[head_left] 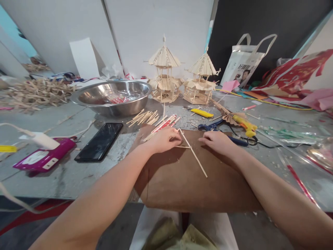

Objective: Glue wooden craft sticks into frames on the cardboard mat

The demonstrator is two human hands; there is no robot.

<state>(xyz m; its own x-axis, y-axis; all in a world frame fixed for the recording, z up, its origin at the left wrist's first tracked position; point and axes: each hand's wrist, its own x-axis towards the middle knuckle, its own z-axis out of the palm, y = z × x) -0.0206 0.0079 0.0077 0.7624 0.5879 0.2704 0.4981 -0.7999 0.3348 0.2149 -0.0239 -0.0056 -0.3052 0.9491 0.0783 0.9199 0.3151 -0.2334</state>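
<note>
Thin wooden sticks (pixel 199 162) lie joined at an angle on a brown board (pixel 179 187) in front of me. My left hand (pixel 165 140) rests at their left end with its fingers curled closed on a short stick. To the right of the sticks, apart from them, is my right hand (pixel 215 141), its fingers drawn together; whatever they may hold is hidden. Just past my left hand is a bundle of red-tipped sticks (pixel 166 123). A blue-handled tool (pixel 210 126), perhaps pliers, lies just beyond my right hand.
Two stick-built pagoda models (pixel 164 86) (pixel 199 88) stand at the back. Leftward are a steel basin (pixel 114 111), plain sticks (pixel 144 118), a phone (pixel 100 143) and a purple power strip (pixel 45 158). Rightward lie a yellow cutter (pixel 201 113), a yellow glue gun (pixel 246 125) and its cord.
</note>
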